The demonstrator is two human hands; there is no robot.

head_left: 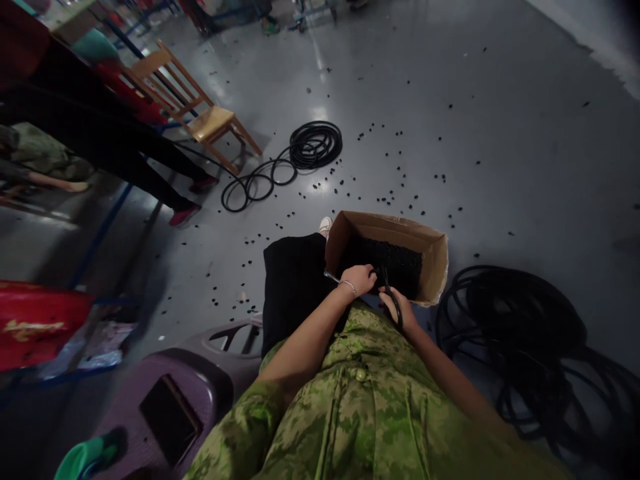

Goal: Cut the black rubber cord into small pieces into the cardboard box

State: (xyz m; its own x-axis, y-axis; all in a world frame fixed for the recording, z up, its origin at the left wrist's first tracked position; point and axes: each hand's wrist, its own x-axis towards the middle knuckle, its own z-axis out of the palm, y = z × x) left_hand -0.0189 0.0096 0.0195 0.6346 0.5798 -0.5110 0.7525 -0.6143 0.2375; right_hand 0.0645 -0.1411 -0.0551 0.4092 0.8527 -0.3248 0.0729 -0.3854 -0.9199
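In front of my lap stands an open cardboard box (pixel 434 270), its bottom covered with many small black pieces (pixel 395 257). My left hand (pixel 359 277), with a bracelet at the wrist, is closed over the near side of the box. Its fingertips pinch something dark and small that I cannot make out. Close beside it, my right hand (pixel 400 308) is closed around black-handled scissors (pixel 394 303), whose blades point toward the box. A thin silvery piece (pixel 330 275) shows at the box's left edge, next to my left wrist.
Small black bits litter the grey floor. Coiled black tubing (pixel 316 145) lies ahead; a larger coil (pixel 520 313) is right. A wooden chair (pixel 213 123) and a standing person (pixel 145 147) are left. A purple stool (pixel 130 393) bears a phone-like dark object (pixel 170 417) and green tape (pixel 83 457).
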